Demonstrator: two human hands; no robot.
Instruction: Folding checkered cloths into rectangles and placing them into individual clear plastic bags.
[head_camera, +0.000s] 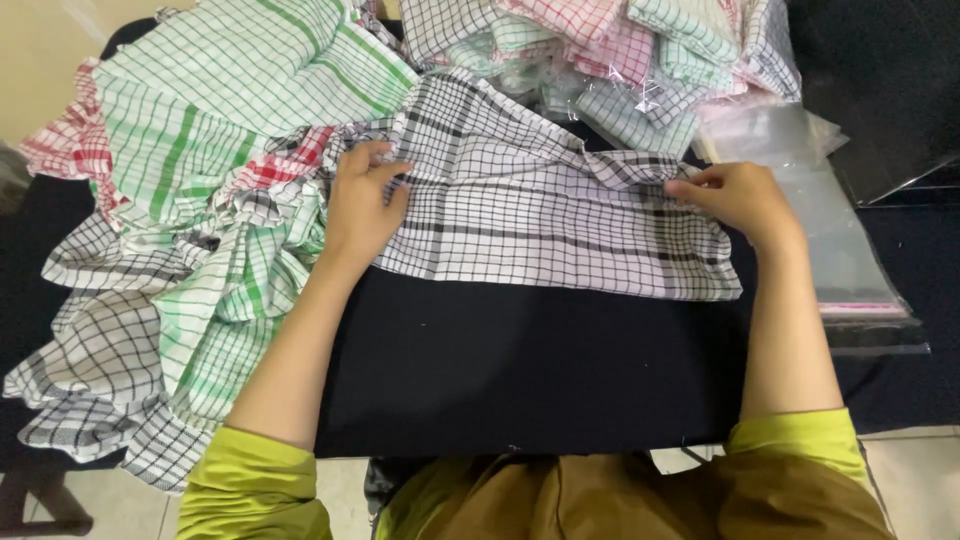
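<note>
Pressing my left hand flat on a black-checked cloth, fingers spread, my right hand pinching its far edge, dark worktop beneath, loose checked cloths heaped left

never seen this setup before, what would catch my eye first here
First, the black-and-white checked cloth spread across the middle of the black table, with the left hand pressing flat on its left edge and the right hand pinching its right edge. Next, the loose heap of green, red and black checked cloths spilling over the table's left side. At the right lies a stack of clear plastic bags.
</note>
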